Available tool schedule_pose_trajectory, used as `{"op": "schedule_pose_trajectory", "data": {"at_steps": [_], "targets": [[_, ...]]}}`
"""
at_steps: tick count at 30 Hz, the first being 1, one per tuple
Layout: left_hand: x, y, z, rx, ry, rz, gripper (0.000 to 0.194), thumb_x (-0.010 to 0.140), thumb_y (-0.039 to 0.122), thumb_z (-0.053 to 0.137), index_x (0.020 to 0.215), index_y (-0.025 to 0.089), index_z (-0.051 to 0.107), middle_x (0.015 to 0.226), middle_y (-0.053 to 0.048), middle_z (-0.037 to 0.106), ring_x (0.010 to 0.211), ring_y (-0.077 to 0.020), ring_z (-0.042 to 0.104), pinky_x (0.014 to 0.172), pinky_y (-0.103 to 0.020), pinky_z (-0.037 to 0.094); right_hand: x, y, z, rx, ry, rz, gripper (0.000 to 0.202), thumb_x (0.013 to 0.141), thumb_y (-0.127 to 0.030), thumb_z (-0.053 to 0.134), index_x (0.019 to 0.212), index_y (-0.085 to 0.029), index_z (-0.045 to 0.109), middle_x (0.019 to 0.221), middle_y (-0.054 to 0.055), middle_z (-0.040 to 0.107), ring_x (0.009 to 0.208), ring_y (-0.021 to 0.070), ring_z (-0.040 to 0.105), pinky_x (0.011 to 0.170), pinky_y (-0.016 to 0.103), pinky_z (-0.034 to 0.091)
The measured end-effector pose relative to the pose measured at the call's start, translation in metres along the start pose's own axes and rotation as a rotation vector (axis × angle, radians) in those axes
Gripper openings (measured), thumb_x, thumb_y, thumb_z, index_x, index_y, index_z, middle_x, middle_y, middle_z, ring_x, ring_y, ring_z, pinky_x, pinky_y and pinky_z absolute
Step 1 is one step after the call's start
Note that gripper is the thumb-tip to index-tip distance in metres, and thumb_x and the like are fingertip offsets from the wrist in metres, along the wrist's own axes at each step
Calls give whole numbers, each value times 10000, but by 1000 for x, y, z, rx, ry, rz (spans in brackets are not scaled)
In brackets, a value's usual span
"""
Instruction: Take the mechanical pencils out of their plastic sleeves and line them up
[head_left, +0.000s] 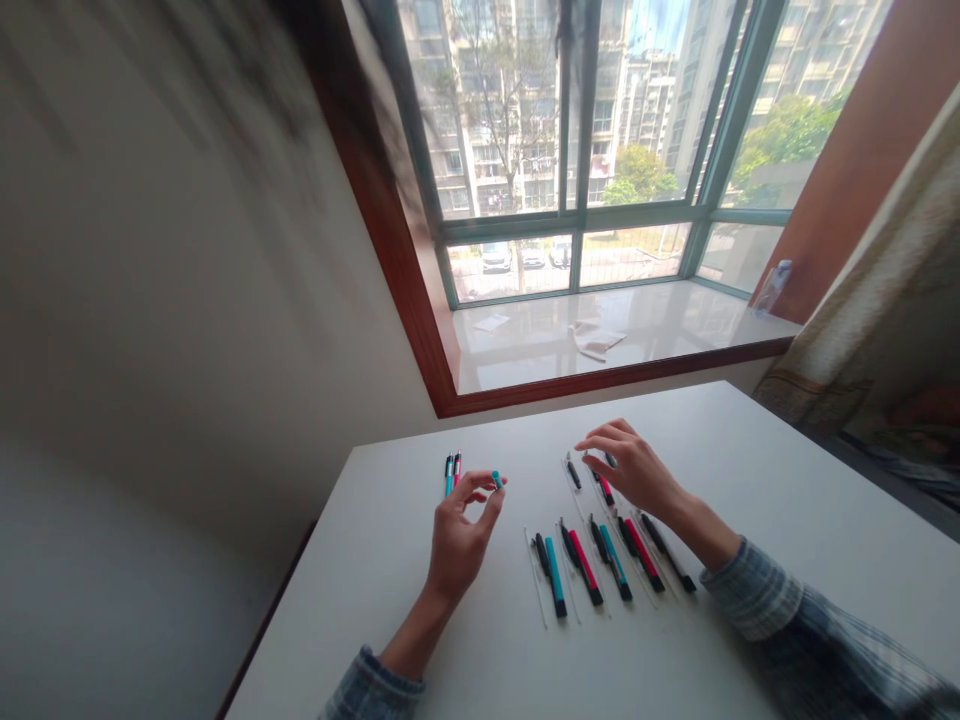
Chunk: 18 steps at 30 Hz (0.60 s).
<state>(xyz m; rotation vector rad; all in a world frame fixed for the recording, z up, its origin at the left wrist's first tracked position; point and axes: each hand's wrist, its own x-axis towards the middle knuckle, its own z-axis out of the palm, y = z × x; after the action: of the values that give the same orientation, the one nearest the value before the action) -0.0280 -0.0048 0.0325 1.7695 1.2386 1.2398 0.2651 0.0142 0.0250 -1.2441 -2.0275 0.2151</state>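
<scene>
- Pinching a teal piece (496, 481): left hand (456, 543), left of the pen parts (555, 577).
- Right hand (636, 468): curled over their far end (grip unclear).
- Two pens (448, 475) look whole, farther left; the parts lie unjoined.

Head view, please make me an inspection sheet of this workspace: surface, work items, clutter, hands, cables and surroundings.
Surface: white table, smooth.
Work items: a teal pen and a red pen side by side beyond the left hand; teal and red barrels with black parts and thin rods in a front row; more behind, partly hidden.
Clutter: cloth, paper and clear bottle on the window sill.
Hands: left pinches a small teal piece; right hand over the back parts, grip unclear.
Cables: nothing seen.
Surroundings: window ahead, curtain right, plain wall left.
</scene>
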Motion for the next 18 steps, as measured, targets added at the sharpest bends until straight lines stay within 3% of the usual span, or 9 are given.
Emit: {"op": "schedule_pose_trajectory", "data": {"at_steps": [7,18], "targets": [[1,-1,6,-1,-13,-40,182,918,344,636,993,194,707,1036,-56,742,883,-187,667,839,-328,520,-3,8,7,60,-184,18,270,889,-217,722,1154,-271,732,1097,49,747,1078,278,582,919,459,527],[0,-1,4,-4,-28,-62,188,924,361,633,991,199,701,1043,-58,727,881,-188,659,803,-320,516,-4,0,13,56,-265,41,162,891,-268,727,1048,-253,765,1008,56,743,987,266,590,870,422,523]]}}
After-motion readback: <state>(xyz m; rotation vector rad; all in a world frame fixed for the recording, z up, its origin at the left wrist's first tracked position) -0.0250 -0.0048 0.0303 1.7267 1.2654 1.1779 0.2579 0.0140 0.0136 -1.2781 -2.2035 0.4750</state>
